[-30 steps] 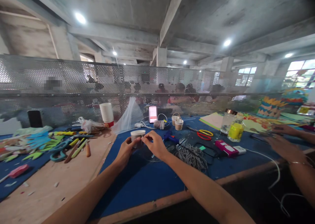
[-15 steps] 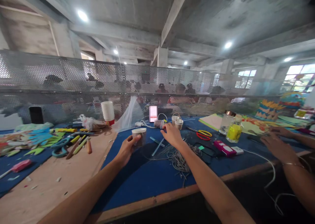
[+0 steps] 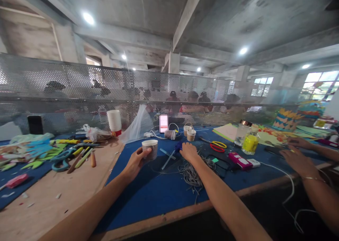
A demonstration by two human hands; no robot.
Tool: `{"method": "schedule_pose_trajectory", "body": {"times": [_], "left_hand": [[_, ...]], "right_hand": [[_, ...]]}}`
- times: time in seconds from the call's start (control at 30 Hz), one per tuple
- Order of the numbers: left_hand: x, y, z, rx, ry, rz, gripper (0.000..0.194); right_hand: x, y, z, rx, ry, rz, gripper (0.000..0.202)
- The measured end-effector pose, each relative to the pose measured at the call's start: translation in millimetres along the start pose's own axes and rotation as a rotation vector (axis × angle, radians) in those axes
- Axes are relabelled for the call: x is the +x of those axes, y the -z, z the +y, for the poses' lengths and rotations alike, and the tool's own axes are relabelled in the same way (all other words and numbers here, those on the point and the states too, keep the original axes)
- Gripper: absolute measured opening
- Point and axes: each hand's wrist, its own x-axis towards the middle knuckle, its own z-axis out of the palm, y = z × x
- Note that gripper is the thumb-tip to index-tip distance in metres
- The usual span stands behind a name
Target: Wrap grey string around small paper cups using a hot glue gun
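My left hand [image 3: 136, 161] grips a paper cup [image 3: 150, 150] upright, its rim white and its lower side greyish. Farther right, my right hand [image 3: 189, 152] has its fingers curled down at a dark blue object [image 3: 178, 146], whose kind is too small to make out. Two crossed translucent sticks [image 3: 168, 158] lie between the hands. Under my right wrist spreads a tangle of grey cord [image 3: 191, 174]. Beyond the hands, a grey-banded cup [image 3: 170, 135] lies on its side, beside small white cups [image 3: 191, 135], one with a loop handle.
A lit phone [image 3: 163, 123] stands at the back. Scissors [image 3: 218, 145], a magenta box [image 3: 240, 161] and a yellow glue bottle [image 3: 250, 142] lie to the right, near a co-worker's hands [image 3: 298, 159]. Tools [image 3: 62, 159] and stacked cups [image 3: 114, 121] are on the left.
My right hand has left the area by the lying cup and come down right and nearer, onto the dark blue object. My left hand still holds its cup.
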Motion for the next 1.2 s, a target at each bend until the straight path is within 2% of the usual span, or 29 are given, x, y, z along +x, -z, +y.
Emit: {"method": "schedule_pose_trajectory", "body": {"times": [0.23, 0.43, 0.57, 0.7, 0.8, 0.9, 0.97, 1.1, 1.2], "left_hand": [[3, 4.1, -4, -0.011, -0.002, 0.013, 0.052], [3, 3.3, 0, -0.055, 0.006, 0.020, 0.047], [1, 1.6, 2, -0.062, -0.003, 0.007, 0.046], [1, 3.2, 3, -0.081, 0.000, 0.003, 0.048], [4, 6.3, 2, -0.094, 0.008, -0.006, 0.048], [8, 8.5, 1, -0.091, 0.022, 0.028, 0.047], [10, 8.9, 2, -0.083, 0.024, 0.044, 0.047], [10, 8.0, 3, -0.087, 0.017, 0.064, 0.049], [9, 8.3, 3, -0.087, 0.010, 0.038, 0.048]], "right_hand": [[4, -3, 0, 0.021, -0.021, 0.034, 0.032], [6, 10, 1, 0.109, -0.102, 0.185, 0.036], [8, 21, 1, 0.465, -0.074, 0.375, 0.036], [0, 27, -13, 0.930, 0.149, 0.476, 0.036], [-14, 32, -28, 1.211, 0.302, 0.370, 0.044], [-29, 38, -39, 1.311, 0.444, 0.191, 0.043], [-35, 43, -43, 1.346, 0.488, 0.153, 0.040], [-34, 52, -45, 1.411, 0.328, 0.147, 0.046], [-26, 66, -54, 1.475, 0.267, 0.238, 0.053]]}}
